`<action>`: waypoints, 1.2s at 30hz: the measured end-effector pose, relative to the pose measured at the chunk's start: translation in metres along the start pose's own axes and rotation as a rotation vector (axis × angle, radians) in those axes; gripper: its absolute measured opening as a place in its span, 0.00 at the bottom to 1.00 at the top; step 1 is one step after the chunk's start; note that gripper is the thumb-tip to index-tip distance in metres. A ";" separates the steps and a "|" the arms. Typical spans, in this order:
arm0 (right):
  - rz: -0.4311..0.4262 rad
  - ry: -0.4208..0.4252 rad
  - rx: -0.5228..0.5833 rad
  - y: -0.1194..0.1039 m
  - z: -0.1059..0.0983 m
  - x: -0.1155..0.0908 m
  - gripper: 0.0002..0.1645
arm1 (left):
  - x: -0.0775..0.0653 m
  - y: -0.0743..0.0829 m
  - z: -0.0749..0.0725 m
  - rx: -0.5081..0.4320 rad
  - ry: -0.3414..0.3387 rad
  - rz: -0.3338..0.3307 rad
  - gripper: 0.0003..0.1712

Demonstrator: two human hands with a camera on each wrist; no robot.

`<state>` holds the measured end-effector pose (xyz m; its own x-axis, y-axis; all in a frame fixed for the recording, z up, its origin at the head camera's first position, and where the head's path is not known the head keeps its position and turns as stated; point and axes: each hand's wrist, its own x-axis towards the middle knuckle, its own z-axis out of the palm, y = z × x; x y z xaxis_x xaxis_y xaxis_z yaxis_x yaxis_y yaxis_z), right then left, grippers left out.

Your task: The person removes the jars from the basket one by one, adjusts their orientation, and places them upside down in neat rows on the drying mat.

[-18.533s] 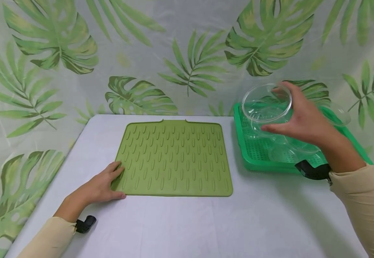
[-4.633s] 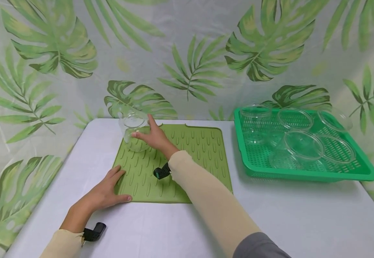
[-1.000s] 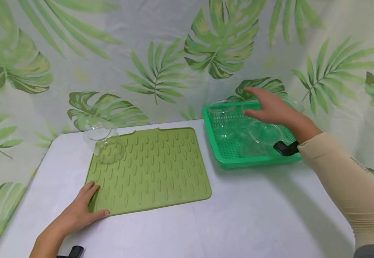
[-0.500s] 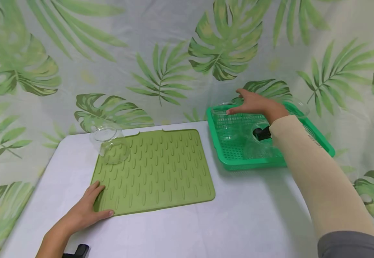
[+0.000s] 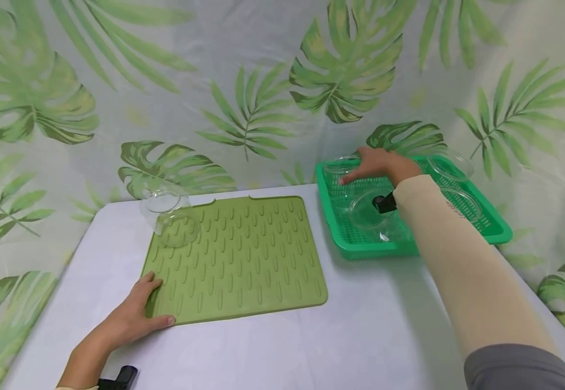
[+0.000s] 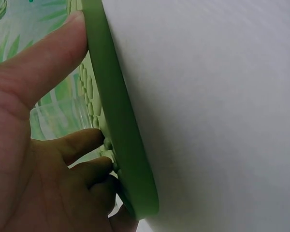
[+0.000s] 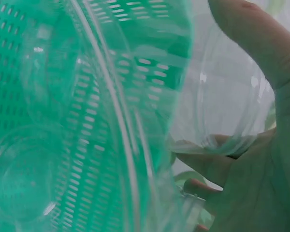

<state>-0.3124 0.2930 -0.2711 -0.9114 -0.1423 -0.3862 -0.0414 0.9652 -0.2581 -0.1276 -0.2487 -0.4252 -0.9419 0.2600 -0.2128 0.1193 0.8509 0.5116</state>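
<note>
Left hand (image 5: pixel 133 317): While its thumb and fingers lie spread, it rests across the near left corner of the green mat (image 5: pixel 238 260), thumb at the near edge and fingers at the left edge, touching the mat without gripping it.
Right hand (image 5: pixel 375 165): Beyond the mat's right edge, thumb and fingers parted wide about a clear cup (image 5: pixel 338 168); whether they have hold of it cannot be told.
Single cup (image 5: pixel 179 232): Clear, at the mat's far left corner, apparently mouth down.
Basket (image 5: pixel 380 249): Green, perforated, to the right of the mat and apart from it; contains the cup at the right hand and other clear cups (image 5: pixel 362 211), some tilted.
Table (image 5: pixel 272 352): White-covered, under the mat.
Backdrop (image 5: pixel 258 59): Leaf-printed cloth, behind the mat.
Sleeve (image 5: pixel 448 260): Beige on the right arm, to the right of the mat.
</note>
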 end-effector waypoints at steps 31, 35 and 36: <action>-0.176 0.281 0.207 -0.003 -0.016 -0.027 0.70 | 0.000 0.001 0.000 -0.006 -0.026 -0.047 0.60; -0.229 0.390 0.228 0.000 -0.019 -0.056 0.70 | 0.001 0.002 0.000 0.002 -0.025 -0.037 0.60; -0.245 0.411 0.240 0.000 -0.019 -0.065 0.70 | 0.001 0.002 0.000 0.004 -0.022 -0.035 0.60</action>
<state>-0.2609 0.3065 -0.2297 -0.9740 -0.2129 0.0772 -0.2221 0.8307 -0.5105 -0.1286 -0.2466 -0.4243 -0.9383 0.2400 -0.2488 0.0876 0.8613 0.5004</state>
